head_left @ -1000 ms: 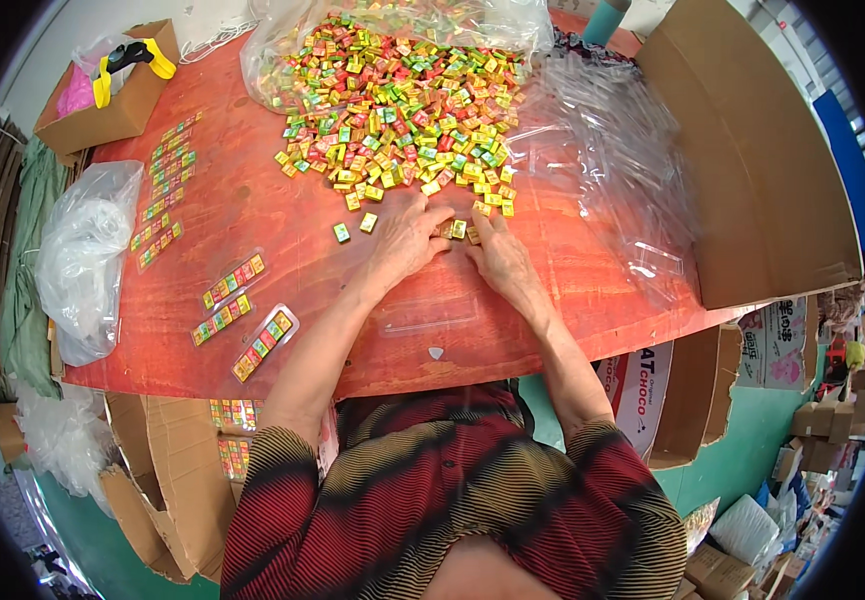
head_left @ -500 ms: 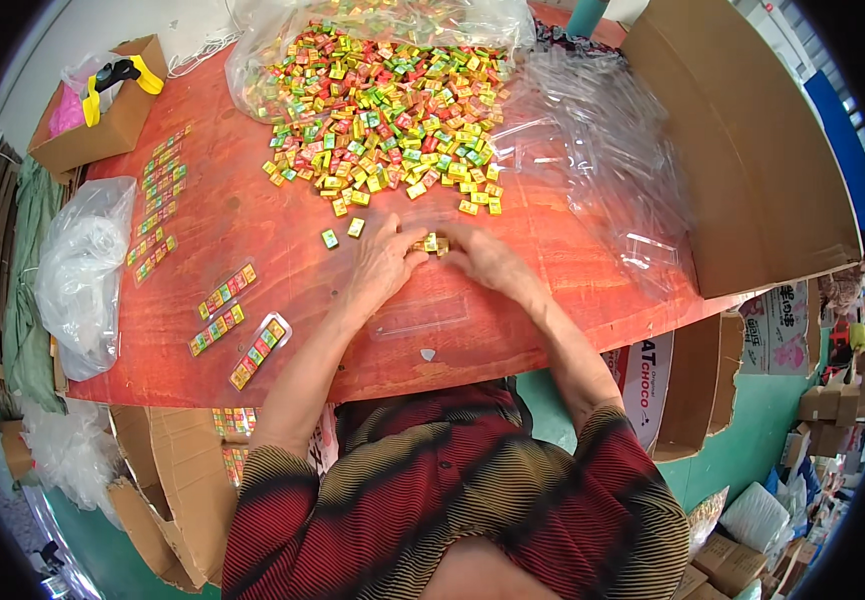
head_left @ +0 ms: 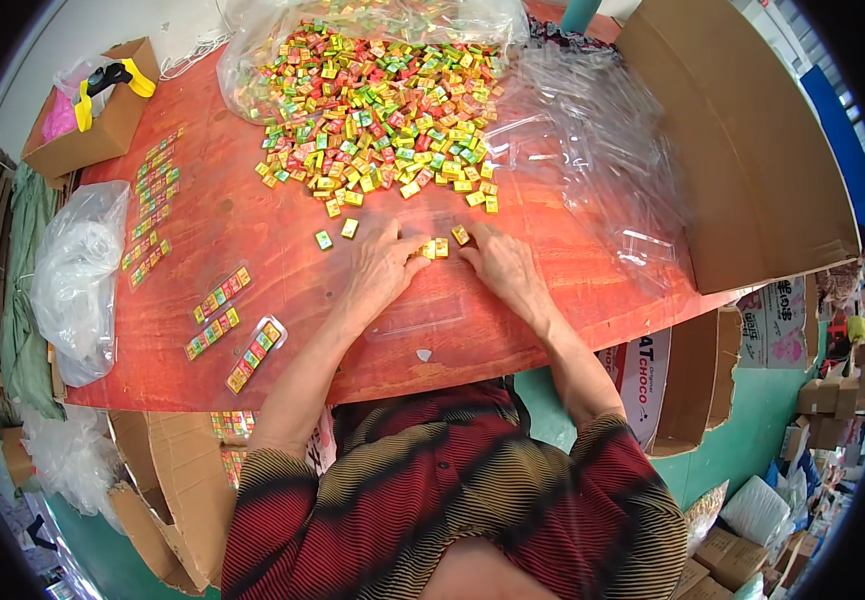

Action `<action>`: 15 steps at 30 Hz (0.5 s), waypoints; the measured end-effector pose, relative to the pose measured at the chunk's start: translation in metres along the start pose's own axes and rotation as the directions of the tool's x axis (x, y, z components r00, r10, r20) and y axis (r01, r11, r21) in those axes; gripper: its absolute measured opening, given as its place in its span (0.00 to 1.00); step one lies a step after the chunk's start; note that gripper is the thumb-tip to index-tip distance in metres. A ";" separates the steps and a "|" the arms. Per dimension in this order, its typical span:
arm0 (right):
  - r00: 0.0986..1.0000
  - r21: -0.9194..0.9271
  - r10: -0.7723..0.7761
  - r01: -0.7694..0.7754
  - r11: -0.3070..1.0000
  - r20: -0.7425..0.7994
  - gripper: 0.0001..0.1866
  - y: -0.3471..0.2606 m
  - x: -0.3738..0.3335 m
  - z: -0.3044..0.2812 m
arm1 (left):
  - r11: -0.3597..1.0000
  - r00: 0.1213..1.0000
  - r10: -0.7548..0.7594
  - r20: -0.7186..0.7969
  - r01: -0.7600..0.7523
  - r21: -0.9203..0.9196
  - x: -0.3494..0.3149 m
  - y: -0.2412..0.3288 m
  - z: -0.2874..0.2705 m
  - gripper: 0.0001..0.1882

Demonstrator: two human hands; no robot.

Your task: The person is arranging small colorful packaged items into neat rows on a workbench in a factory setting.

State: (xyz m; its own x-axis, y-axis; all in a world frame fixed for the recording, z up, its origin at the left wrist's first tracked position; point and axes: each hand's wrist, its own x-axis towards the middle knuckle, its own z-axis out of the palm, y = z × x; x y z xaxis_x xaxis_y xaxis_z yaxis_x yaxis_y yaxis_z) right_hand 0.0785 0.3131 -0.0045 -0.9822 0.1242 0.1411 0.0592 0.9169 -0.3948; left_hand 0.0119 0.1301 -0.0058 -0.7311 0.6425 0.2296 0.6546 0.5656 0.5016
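Observation:
Small yellow boxes (head_left: 440,248) stand side by side on the red table in front of me. My left hand (head_left: 384,268) has its thumb and index finger closed on the left end of this short row. To the right, a single tilted yellow box (head_left: 460,235) is at the thumb and index fingertips of my right hand (head_left: 507,270), apart from the row. Two loose boxes (head_left: 349,228) lie beyond my left hand. A clear plastic tray (head_left: 422,315) lies flat between my forearms, hard to make out against the wood.
A large heap of small coloured boxes (head_left: 382,120) spills from a clear bag at the back. Filled strips (head_left: 256,354) lie on the left, near a plastic bag (head_left: 82,280). Clear trays (head_left: 602,150) pile up on the right beside a tall cardboard box (head_left: 742,140).
My right hand has moved slightly right, and one box now stands apart from the row at its fingertips. My left hand stays by the row. The whole view has shifted slightly.

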 end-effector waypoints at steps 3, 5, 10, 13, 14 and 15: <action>0.998 0.026 0.006 -0.005 1.000 -0.063 0.14 0.009 0.008 -0.005 | 1.000 1.000 0.003 -0.023 -0.003 -0.011 0.000 -0.001 0.003 0.16; 0.968 -0.034 -0.042 0.035 0.999 -0.246 0.14 0.016 0.021 -0.011 | 1.000 0.999 0.007 -0.046 -0.008 -0.023 0.001 0.000 0.003 0.16; 0.990 -0.023 0.071 -0.074 0.997 -0.122 0.13 0.024 0.015 0.001 | 0.999 0.999 -0.030 0.027 0.030 -0.011 0.003 0.005 -0.001 0.16; 0.996 0.093 0.055 -0.049 0.994 -0.067 0.12 0.010 0.008 -0.004 | 1.000 1.000 -0.028 0.013 0.028 0.006 0.001 0.002 0.000 0.17; 0.999 0.129 0.029 -0.027 0.991 -0.019 0.13 0.004 0.009 -0.011 | 1.000 1.000 -0.026 0.014 0.025 0.004 0.001 0.003 0.001 0.17; 1.000 0.165 0.001 -0.006 0.986 0.029 0.13 0.001 0.009 -0.014 | 0.999 1.000 -0.025 -0.009 0.025 0.022 0.001 0.004 0.002 0.18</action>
State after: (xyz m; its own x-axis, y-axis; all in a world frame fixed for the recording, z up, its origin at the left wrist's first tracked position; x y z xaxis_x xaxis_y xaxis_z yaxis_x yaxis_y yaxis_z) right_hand 0.0722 0.3204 0.0094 -0.9868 0.1144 0.1146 0.0347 0.8410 -0.5400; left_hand 0.0146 0.1340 -0.0049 -0.7488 0.6234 0.2250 0.6403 0.5930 0.4882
